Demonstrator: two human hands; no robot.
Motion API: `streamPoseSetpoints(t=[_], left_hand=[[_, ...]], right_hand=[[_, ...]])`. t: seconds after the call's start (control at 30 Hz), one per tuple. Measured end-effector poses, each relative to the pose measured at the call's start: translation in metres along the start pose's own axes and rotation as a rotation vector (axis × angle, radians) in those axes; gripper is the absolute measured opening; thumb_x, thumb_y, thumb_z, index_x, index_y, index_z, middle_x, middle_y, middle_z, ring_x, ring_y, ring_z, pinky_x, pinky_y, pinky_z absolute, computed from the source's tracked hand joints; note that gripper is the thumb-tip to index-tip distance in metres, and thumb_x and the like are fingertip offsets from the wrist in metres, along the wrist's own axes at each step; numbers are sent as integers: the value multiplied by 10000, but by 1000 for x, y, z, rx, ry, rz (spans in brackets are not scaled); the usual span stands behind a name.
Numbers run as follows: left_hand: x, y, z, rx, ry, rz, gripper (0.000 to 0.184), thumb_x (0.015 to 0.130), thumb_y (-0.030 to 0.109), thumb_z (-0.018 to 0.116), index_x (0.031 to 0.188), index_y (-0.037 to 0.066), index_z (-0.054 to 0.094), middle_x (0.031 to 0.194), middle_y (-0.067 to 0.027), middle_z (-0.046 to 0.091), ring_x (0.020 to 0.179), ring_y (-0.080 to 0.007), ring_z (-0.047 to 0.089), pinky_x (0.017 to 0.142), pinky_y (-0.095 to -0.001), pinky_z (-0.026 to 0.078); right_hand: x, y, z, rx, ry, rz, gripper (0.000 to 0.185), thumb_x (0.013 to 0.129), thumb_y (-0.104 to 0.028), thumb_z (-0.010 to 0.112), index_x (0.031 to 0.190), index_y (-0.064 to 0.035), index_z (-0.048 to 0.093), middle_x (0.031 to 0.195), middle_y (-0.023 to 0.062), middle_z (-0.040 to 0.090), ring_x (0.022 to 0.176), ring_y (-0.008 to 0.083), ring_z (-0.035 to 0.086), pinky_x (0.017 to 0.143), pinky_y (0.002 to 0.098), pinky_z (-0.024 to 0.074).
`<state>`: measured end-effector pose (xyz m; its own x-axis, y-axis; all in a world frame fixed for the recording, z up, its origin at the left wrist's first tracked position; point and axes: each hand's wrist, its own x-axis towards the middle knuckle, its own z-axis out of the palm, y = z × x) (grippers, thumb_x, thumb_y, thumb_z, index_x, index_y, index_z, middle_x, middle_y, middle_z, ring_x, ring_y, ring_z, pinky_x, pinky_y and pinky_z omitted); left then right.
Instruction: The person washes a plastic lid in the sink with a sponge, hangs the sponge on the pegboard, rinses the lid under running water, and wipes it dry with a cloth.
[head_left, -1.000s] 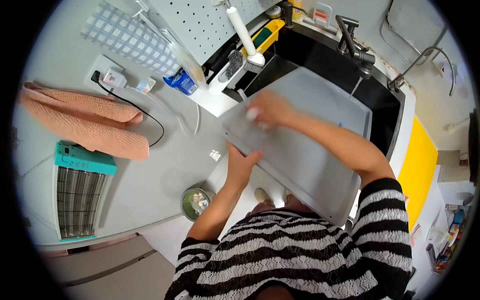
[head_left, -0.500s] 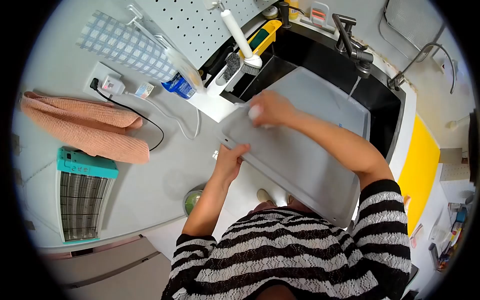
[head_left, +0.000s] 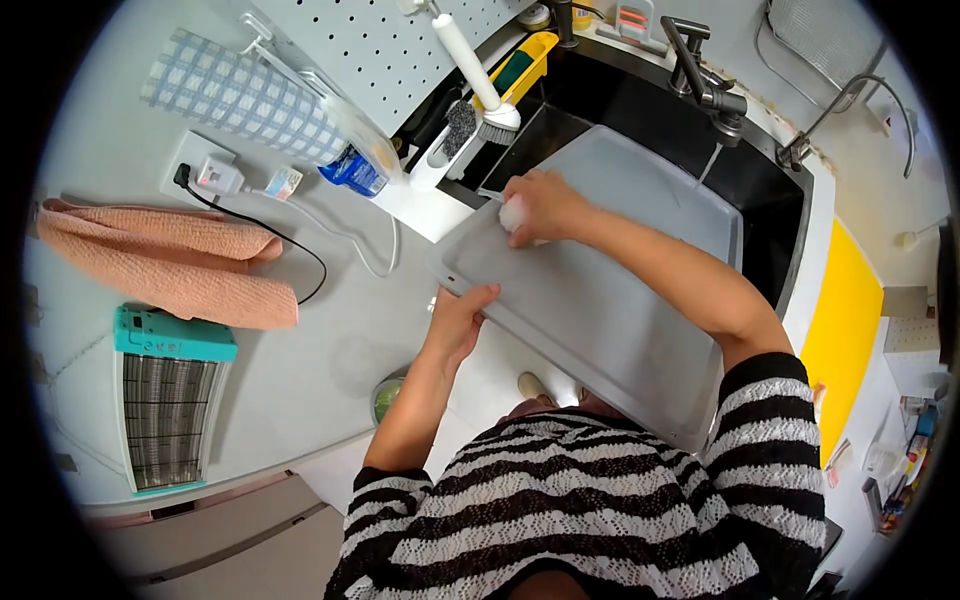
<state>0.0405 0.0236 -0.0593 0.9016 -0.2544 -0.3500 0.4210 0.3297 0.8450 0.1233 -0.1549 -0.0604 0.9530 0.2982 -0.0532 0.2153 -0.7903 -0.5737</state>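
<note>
A large grey tray (head_left: pixel 610 290) lies tilted over the black sink (head_left: pixel 770 225) and reaches toward my body. My left hand (head_left: pixel 459 318) grips its near left edge, thumb on top and the other fingers hidden beneath. Near the tray's upper left corner, my right hand (head_left: pixel 547 208) is closed around a white wad (head_left: pixel 513 213), which touches the tray's surface. Water runs in a thin stream from the dark faucet (head_left: pixel 712 95) at the tray's far side.
A brush (head_left: pixel 470 60) stands in a white caddy (head_left: pixel 430 170) beside a yellow holder (head_left: pixel 530 68). On the left counter are a peach towel (head_left: pixel 170 260), a teal-topped device (head_left: pixel 170 400) and cables. A green-lined bin (head_left: pixel 385 398) is partly behind my left forearm.
My left hand and the tray's left corner have shifted slightly left. My right hand, blurred earlier, shows sharply now and has moved a little with the white wad.
</note>
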Motion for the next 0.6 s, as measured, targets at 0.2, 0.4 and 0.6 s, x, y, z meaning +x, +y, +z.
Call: streamPoseSetpoints(t=[0.2, 0.4, 0.6], left_hand=[[2, -2, -5, 12, -11, -18, 470, 665, -13, 548, 1101, 57, 387, 969, -55, 498, 839, -139, 508, 674, -250, 430], [0, -1, -5, 34, -23, 8, 494, 663, -13, 535, 1122, 72, 373, 990, -18, 457, 849, -95, 468, 672, -219, 399], [-2, 3, 3, 47, -47, 5, 521, 662, -14, 527, 1143, 78, 349, 972, -17, 450, 811, -82, 456, 624, -207, 375]], right_hand=[[4, 0, 8, -104, 133, -17, 477, 506, -248, 697, 936, -158, 512, 966, 83, 463, 954, 274, 417, 780, 363, 400], [-12, -43, 7, 88, 45, -228, 453, 508, -343, 697, 873, -135, 528, 928, 86, 460, 904, 260, 422, 722, 363, 413], [4, -53, 3, -77, 45, -70, 505, 520, -420, 691, 867, -89, 534, 891, 98, 473, 868, 253, 443, 688, 361, 425]])
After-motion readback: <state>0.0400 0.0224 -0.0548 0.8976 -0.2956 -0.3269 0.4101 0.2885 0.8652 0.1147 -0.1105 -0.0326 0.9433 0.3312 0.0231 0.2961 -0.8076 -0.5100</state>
